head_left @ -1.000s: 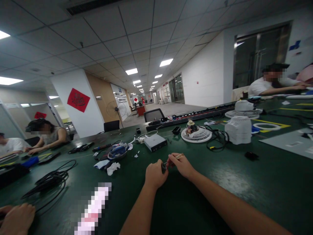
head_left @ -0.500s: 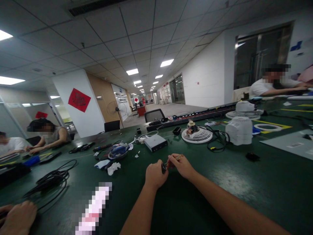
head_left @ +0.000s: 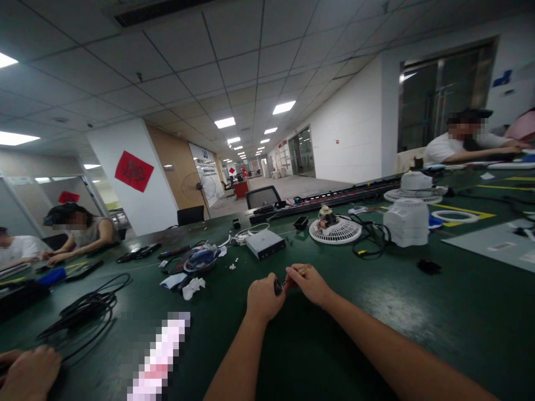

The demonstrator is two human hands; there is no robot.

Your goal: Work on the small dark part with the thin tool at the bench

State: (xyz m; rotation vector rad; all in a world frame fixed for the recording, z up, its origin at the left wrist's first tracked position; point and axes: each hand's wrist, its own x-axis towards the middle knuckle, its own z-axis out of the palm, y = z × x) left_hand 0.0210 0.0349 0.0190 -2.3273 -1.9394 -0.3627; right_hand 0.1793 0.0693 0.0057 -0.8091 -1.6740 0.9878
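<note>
My left hand (head_left: 264, 299) is closed around a small dark part (head_left: 278, 287), most of it hidden by the fingers. Close beside it, my right hand (head_left: 308, 285) pinches what looks like a screwdriver (head_left: 306, 269) with an amber handle. Its thin shaft points left at the dark part, though I cannot tell whether the tip sits inside it. Both hands are held over the green table (head_left: 317, 356). Just beyond them lies a grey metal box with a black front (head_left: 264, 245), shaped like a disc drive.
A white fan grille with a motor (head_left: 335, 229), a white housing (head_left: 407, 224) and black cables (head_left: 371, 239) lie ahead right. Crumpled paper (head_left: 194, 288) and a coiled black cable (head_left: 90, 303) lie left. Another person's hand (head_left: 33, 367) is at lower left; other people sit at both sides.
The whole view has shifted very slightly. Both hands keep nearly the same pose, with the dark part and the screwdriver still held together.
</note>
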